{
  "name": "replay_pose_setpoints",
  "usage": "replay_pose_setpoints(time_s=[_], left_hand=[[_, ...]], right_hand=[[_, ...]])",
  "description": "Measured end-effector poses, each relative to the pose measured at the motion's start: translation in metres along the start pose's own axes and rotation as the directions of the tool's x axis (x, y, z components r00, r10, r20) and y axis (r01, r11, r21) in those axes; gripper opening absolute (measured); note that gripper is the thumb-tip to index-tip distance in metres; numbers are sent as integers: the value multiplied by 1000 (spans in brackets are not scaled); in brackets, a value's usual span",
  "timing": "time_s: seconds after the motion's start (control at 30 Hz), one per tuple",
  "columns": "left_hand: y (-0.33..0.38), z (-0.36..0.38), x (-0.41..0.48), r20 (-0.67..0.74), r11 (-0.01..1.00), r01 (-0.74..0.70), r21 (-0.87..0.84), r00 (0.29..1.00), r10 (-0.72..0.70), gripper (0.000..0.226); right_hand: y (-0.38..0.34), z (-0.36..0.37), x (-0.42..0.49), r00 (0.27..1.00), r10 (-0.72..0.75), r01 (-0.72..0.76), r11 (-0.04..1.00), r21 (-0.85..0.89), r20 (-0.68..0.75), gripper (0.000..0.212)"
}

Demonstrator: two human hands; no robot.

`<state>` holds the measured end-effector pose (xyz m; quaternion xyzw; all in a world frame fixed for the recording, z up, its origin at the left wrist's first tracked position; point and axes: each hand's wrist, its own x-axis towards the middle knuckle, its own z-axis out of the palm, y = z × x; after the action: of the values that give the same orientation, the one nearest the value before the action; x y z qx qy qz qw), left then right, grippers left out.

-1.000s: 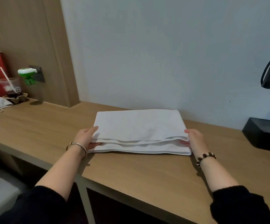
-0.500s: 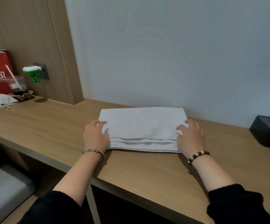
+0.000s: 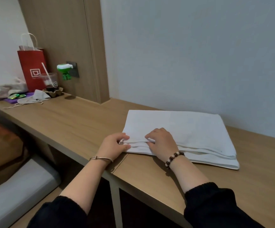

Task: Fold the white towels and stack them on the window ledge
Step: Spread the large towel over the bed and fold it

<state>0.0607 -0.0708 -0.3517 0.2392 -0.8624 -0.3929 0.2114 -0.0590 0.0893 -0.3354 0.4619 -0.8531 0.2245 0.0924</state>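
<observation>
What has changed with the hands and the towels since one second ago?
The right hand crossed from the right end of the towel stack to its near left corner, beside the left hand; both pinch the layers there. The stack stayed on the wooden ledge.

A single view is given, from a wide-angle camera worn on the head. It is aimed forward and down, so the long light wooden ledge (image 3: 77, 122) is crossed obliquely, from the left edge to the lower right of the frame. The stack of folded white towels (image 3: 191, 129) is caught close by, right of centre, within arm's reach. The left hand (image 3: 113, 146) and right hand (image 3: 162, 142) are placed just below the middle. The red paper bag (image 3: 32, 69) is seen farther off, at upper left. The pale grey wall (image 3: 191, 55) is faced at upper right.
</observation>
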Motion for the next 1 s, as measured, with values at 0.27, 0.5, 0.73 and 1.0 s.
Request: replay_pose_setpoints(time_s=[0.27, 0.5, 0.73, 1.0], left_hand=[[-1, 5, 2, -44, 1000, 10, 0, 999, -10, 33], [-1, 4, 1, -64, 998, 8, 61, 998, -4, 37], [0, 3, 1, -65, 998, 28, 52, 998, -24, 36], [2, 3, -1, -71, 998, 22, 55, 997, -18, 38]], right_hand=[[-9, 8, 4, 987, -16, 33, 994, 105, -163, 16], [-17, 6, 6, 995, -15, 23, 997, 78, -101, 15], [-32, 10, 11, 994, -52, 59, 996, 68, -100, 19], [-29, 13, 13, 998, -62, 61, 997, 39, 6, 21]])
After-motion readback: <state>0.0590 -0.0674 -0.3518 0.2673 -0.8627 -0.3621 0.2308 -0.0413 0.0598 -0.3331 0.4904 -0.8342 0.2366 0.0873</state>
